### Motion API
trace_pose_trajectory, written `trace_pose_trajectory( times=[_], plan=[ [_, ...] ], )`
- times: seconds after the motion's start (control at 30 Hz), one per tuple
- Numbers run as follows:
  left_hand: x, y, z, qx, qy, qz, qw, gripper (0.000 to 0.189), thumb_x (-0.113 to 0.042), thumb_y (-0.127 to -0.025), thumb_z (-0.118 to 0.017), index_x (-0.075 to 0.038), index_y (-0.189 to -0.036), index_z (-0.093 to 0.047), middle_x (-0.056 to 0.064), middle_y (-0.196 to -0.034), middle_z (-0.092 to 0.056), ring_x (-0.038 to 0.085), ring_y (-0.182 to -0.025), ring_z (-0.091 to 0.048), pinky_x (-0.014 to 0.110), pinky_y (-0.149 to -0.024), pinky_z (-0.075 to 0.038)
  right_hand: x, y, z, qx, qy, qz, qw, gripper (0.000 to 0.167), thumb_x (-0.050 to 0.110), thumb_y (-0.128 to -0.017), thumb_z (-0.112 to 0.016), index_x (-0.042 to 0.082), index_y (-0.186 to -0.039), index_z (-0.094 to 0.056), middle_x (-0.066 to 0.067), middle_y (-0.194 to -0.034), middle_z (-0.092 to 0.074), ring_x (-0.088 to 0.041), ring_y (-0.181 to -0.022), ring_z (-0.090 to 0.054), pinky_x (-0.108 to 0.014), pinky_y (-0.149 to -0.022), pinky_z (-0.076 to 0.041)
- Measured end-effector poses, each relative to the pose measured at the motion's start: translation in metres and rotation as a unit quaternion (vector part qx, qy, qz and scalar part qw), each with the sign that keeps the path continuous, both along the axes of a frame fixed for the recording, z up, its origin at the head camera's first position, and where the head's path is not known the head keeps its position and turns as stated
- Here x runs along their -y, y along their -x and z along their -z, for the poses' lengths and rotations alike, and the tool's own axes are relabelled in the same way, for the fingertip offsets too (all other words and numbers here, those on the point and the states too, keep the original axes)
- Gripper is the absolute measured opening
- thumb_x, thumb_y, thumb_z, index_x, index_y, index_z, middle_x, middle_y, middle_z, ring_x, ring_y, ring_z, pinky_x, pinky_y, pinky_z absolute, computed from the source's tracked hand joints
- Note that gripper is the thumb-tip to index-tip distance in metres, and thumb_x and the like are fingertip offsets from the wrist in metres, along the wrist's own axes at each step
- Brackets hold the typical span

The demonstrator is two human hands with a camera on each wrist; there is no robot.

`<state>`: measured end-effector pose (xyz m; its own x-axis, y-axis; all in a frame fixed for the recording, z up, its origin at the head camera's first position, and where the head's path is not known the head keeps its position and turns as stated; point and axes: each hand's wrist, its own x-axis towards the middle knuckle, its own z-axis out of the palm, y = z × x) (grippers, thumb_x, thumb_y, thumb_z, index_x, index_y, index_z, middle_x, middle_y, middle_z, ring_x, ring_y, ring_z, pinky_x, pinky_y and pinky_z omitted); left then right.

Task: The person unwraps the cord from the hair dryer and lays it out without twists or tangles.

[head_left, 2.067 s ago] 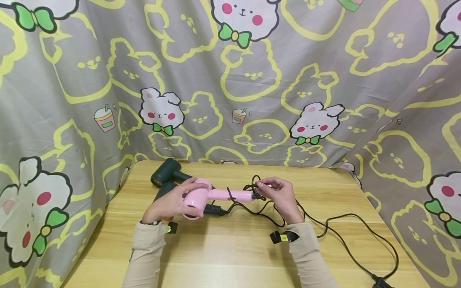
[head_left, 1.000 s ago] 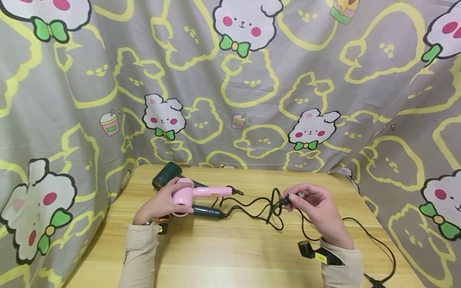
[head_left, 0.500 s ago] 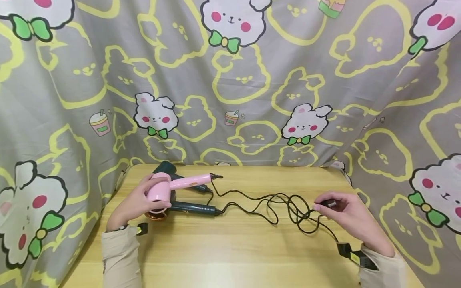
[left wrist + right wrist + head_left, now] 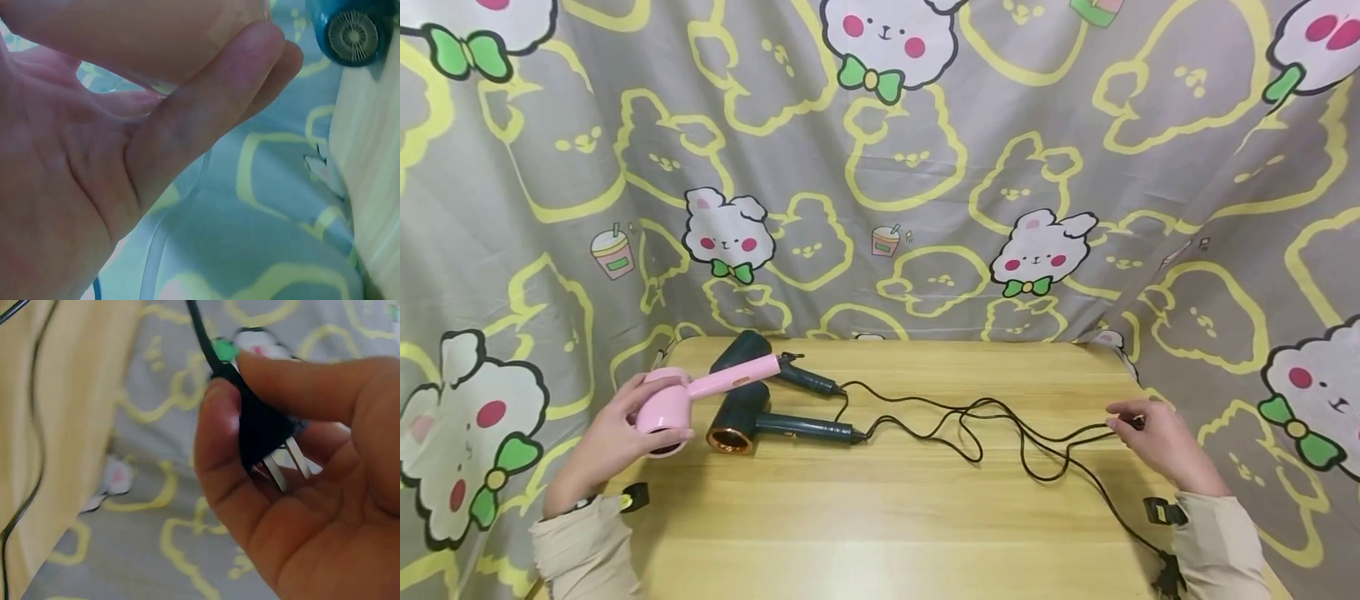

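On the far left, my left hand grips a pink hair dryer round its head, its handle pointing up and right over the table. In the left wrist view the thumb presses on the dryer's head. My right hand, at the table's right side, pinches a black two-pin plug between thumb and fingers. The plug's metal prongs point toward the palm. Two dark green hair dryers lie between the hands: a nearer one with a copper-coloured rim and a farther one, partly behind the pink handle.
Black cords cross and loop over the wooden table from the dryers toward the right. Another black plug lies at the right front, beside the right sleeve. A patterned curtain encloses the back and sides.
The pink hair dryer has moved left, away from the dark green ones, in my left hand. My right hand has carried the plug right, and the bunched cord has spread out.
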<state>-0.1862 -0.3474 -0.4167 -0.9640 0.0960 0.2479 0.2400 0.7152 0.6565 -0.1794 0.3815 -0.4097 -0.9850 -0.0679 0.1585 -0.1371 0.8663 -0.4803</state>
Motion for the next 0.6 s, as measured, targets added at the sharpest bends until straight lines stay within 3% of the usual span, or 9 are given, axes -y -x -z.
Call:
trace_pose_trajectory(
  times=[0.13,0.2,0.3,0.43,0.47,0.53,0.6],
  plan=[
    [0.005,-0.012,-0.002,0.001,-0.007,0.016,0.9999,0.076,-0.025,-0.077,-0.094,-0.024,-0.145,-0.059,-0.005,-0.141,-0.045,0.004,-0.099,-0.047,0.026,-0.073,-0.040,-0.016,0.023,0.026,-0.063,-0.044,0.019,0.9969,0.020,-0.004,-0.093,-0.064,-0.017,-0.106,-0.071,-0.028,-0.089,-0.072,-0.021,-0.064,-0.060,-0.034,-0.057,-0.046],
    [0.005,-0.015,-0.003,0.007,0.005,0.018,0.9998,0.077,-0.027,-0.077,-0.093,-0.026,-0.145,-0.058,-0.004,-0.143,-0.045,0.005,-0.099,-0.049,0.025,-0.072,-0.041,-0.022,0.033,0.040,-0.072,-0.060,0.032,0.9951,0.017,-0.007,-0.090,-0.063,-0.017,-0.100,-0.072,-0.032,-0.090,-0.071,-0.032,-0.068,-0.064,-0.042,-0.060,-0.050],
    [0.002,-0.017,-0.005,0.024,0.018,0.022,0.9993,0.078,-0.030,-0.077,-0.093,-0.027,-0.146,-0.057,0.004,-0.153,-0.041,0.017,-0.106,-0.055,0.024,-0.073,-0.043,-0.026,0.043,0.060,-0.034,-0.060,0.044,0.9966,0.015,-0.008,-0.090,-0.057,-0.015,-0.082,-0.067,-0.029,-0.077,-0.065,-0.033,-0.064,-0.060,-0.044,-0.056,-0.046],
    [-0.006,-0.015,-0.009,0.051,0.025,0.031,0.9979,0.079,-0.032,-0.078,-0.092,-0.026,-0.148,-0.055,0.024,-0.165,-0.027,0.048,-0.124,-0.054,0.030,-0.078,-0.046,-0.021,0.047,0.073,0.046,-0.055,0.050,0.9962,0.017,-0.002,-0.091,-0.057,-0.007,-0.079,-0.067,-0.022,-0.078,-0.064,-0.025,-0.065,-0.055,-0.040,-0.056,-0.043],
    [-0.008,-0.014,-0.009,0.056,0.023,0.035,0.9975,0.079,-0.032,-0.078,-0.092,-0.025,-0.148,-0.055,0.028,-0.166,-0.023,0.053,-0.127,-0.052,0.032,-0.080,-0.046,-0.018,0.048,0.074,0.056,-0.056,0.047,0.9957,0.015,-0.001,-0.091,-0.060,-0.004,-0.085,-0.073,-0.022,-0.085,-0.069,-0.025,-0.069,-0.060,-0.042,-0.059,-0.047],
    [-0.014,-0.013,-0.009,0.061,0.023,0.043,0.9969,0.079,-0.032,-0.078,-0.092,-0.026,-0.148,-0.055,0.030,-0.167,-0.020,0.056,-0.130,-0.050,0.037,-0.081,-0.046,-0.011,0.050,0.074,0.086,-0.057,0.044,0.9937,0.011,0.004,-0.093,-0.065,-0.002,-0.090,-0.074,-0.019,-0.088,-0.071,-0.025,-0.071,-0.062,-0.043,-0.061,-0.049],
    [-0.019,-0.012,-0.009,0.058,0.020,0.055,0.9966,0.078,-0.031,-0.078,-0.092,-0.027,-0.147,-0.056,0.026,-0.167,-0.023,0.051,-0.122,-0.056,0.037,-0.080,-0.046,-0.004,0.053,0.072,0.107,-0.059,0.040,0.9917,0.011,0.006,-0.094,-0.066,-0.001,-0.089,-0.073,-0.017,-0.085,-0.070,-0.025,-0.070,-0.061,-0.043,-0.061,-0.049]
  ],
)
